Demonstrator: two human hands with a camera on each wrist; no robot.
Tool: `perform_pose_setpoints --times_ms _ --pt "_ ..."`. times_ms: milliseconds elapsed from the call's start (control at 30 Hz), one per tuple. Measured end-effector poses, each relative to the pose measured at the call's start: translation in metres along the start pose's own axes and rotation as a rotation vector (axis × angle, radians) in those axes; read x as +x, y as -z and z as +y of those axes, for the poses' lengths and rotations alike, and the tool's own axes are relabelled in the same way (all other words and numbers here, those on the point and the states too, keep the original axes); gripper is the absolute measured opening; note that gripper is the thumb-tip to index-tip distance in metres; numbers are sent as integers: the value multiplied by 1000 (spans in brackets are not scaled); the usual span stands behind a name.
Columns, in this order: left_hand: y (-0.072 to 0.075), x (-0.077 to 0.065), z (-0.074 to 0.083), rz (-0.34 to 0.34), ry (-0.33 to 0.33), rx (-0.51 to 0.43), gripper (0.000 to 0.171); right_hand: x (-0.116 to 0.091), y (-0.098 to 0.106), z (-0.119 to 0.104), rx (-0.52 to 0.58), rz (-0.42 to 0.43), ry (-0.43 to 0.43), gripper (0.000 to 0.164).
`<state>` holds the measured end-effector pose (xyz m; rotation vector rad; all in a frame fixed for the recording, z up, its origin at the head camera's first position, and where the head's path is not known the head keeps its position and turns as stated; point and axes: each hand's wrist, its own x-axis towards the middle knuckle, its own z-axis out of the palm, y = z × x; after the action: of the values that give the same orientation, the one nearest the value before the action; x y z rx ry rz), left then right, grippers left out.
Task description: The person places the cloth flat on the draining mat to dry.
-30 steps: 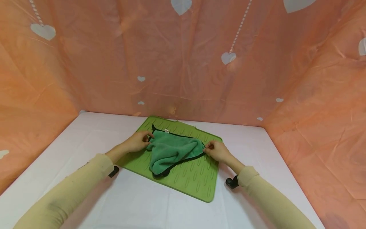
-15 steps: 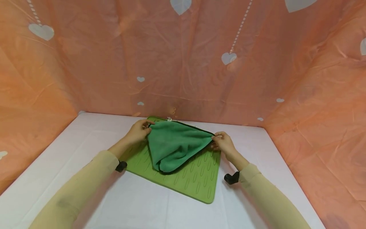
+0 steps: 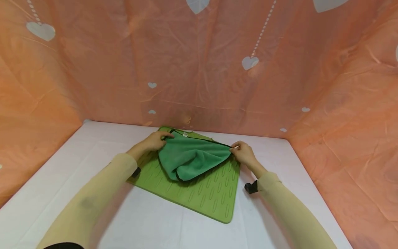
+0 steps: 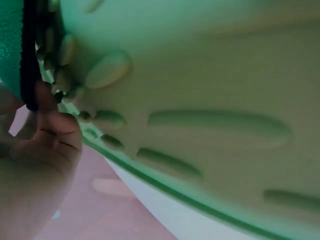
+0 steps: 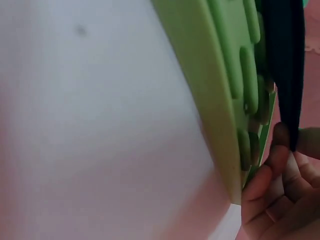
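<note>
The mat [image 3: 199, 199] is lying aslant on the white desk [image 3: 155, 224], its far left corner reaching about the desk's far edge and its near right corner pointing toward the near edge. Over the mat's far half the green cloth [image 3: 189, 155] is spreading between two hands, its dark trim running along the border and a pale tag [image 3: 185, 135] showing on its far edge. The cloth's near end is folding into a rounded lump above the mat's middle; whether it is touching there, one cannot tell.

The left hand [image 3: 154, 140] is holding the cloth's far left corner, its grip pinching the trim by the mat's far left corner. The right hand [image 3: 244, 153] is pinching the opposite corner between thumb and fingers, just beside the mat's far right corner and partly hiding it.

The left sleeve [image 3: 102, 186] and a black mount [image 3: 135, 172] are covering part of the mat's left side. Another black mount [image 3: 251, 187] is hanging beside its right edge. An orange curtain [image 3: 199, 86] with pale hearts is enclosing the desk's far, left and right edges.
</note>
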<state>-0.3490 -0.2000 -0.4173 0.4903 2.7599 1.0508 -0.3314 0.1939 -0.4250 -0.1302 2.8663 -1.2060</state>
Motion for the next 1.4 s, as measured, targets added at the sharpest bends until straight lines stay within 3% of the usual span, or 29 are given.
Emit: perform_pose_setpoints --times_ms 133,433,567,800,967,1133,1400 --pt "-6 1 1 -81 -30 111 49 1 0 0 -99 -12 15 23" --pt "-16 0 6 -27 -62 192 60 2 -4 8 -123 -9 -2 23" --pt "-19 -1 5 -2 -48 242 60 2 -7 8 -123 -5 -10 23" --pt "-21 1 7 -38 15 316 58 2 -11 9 -170 -8 -17 22" --pt "-21 -1 8 -37 28 300 56 2 -12 10 -150 -20 -16 24" --pt "-14 -8 9 39 3 270 54 1 -4 8 -58 -40 36 30" --pt "-13 -30 13 134 -81 215 49 -21 5 8 -32 -17 130 27"
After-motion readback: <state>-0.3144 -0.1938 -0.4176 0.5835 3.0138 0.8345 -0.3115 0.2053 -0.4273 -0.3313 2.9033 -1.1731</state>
